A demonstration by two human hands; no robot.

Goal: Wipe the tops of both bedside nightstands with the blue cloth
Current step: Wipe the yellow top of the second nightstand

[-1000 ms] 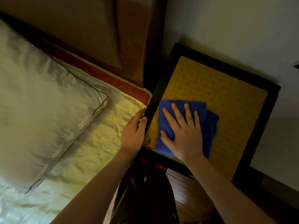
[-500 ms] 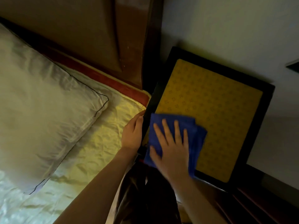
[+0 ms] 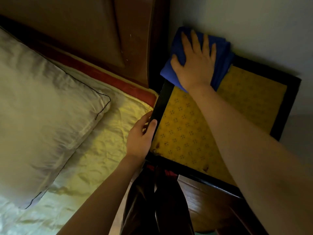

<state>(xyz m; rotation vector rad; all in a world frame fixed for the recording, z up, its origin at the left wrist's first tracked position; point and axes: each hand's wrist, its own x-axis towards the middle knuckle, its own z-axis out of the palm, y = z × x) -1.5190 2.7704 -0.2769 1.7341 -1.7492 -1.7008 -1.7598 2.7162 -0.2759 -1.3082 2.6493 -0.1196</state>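
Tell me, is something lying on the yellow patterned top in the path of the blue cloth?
Nothing visible does. The yellow patterned nightstand top lies bare below the folded blue cloth under the right hand.

Probably bedroom: pillow (image 3: 42,106), headboard (image 3: 94,31), nightstand (image 3: 254,97) beside bed.

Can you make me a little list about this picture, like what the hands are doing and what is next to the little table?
place: bedside, by a wall
right hand: flat on the blue cloth, fingers spread
cloth position: far corner of the nightstand, nearest the headboard and wall
left hand: gripping the nightstand's dark edge on the bed side
nightstand top: yellow patterned panel in a black frame, a few dark marks near the front edge
beside it: bed with a white pillow and a yellow sheet
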